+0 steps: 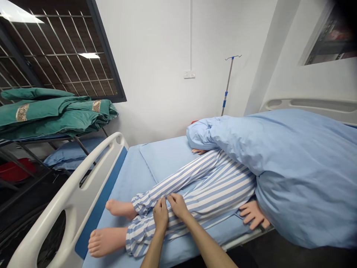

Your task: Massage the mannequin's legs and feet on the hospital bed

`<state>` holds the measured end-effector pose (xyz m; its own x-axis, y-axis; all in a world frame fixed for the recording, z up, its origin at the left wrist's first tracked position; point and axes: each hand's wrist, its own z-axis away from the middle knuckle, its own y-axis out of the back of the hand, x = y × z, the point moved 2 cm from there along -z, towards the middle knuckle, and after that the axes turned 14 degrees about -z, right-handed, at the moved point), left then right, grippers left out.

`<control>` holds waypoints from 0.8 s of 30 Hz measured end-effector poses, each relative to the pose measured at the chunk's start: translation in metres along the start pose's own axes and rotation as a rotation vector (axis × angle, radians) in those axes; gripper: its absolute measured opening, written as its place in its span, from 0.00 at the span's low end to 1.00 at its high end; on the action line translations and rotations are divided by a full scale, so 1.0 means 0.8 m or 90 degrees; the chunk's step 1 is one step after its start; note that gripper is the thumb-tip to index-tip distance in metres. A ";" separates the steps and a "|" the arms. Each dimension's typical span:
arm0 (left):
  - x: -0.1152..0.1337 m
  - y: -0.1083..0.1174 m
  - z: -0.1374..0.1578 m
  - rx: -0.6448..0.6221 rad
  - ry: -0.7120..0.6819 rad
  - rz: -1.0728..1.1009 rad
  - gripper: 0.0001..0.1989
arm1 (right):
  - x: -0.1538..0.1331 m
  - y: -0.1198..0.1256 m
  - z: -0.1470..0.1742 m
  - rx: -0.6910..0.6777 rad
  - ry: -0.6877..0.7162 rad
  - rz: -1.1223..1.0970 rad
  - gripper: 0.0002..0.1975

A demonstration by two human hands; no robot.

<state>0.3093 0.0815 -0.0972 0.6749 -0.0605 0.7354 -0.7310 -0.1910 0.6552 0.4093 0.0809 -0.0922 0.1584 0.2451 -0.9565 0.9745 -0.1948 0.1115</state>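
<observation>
A figure that looks like a mannequin lies on the bed in blue-and-white striped trousers [220, 190]. Over its lower legs, my left hand [161, 215] is closed, fingertips pinched at the trouser cloth. Close beside it, my right hand [178, 205] makes a similar pinch on the striped fabric, its fingertips almost meeting those of the left. Two bare feet, a far one [119, 209] and a near one [107, 241], stick out of the trouser cuffs. The figure's hand [253, 214] rests palm down by the near bed edge. A light blue quilt [301, 167] hides its upper body.
The bed's white footboard [69, 197] rises on the left. A drip stand [227, 87] stands behind the bed, near a wall socket [189, 74]. Folded green bedding [61, 115] lies on a rack at left, with a red basin [16, 169] below. The quilt hangs over the near side.
</observation>
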 end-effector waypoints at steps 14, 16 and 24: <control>0.021 -0.028 -0.009 0.015 0.034 0.089 0.16 | 0.014 0.006 0.003 0.047 -0.003 -0.025 0.17; 0.024 -0.031 -0.004 0.010 0.020 0.079 0.16 | 0.017 0.007 0.001 0.050 -0.012 -0.053 0.17; 0.028 -0.028 0.002 -0.027 -0.025 0.045 0.17 | 0.001 0.021 -0.015 0.049 0.000 -0.072 0.19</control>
<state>0.3406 0.0831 -0.0956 0.6237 -0.1103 0.7739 -0.7805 -0.1427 0.6087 0.4281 0.0892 -0.0878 0.0484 0.2698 -0.9617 0.9712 -0.2377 -0.0178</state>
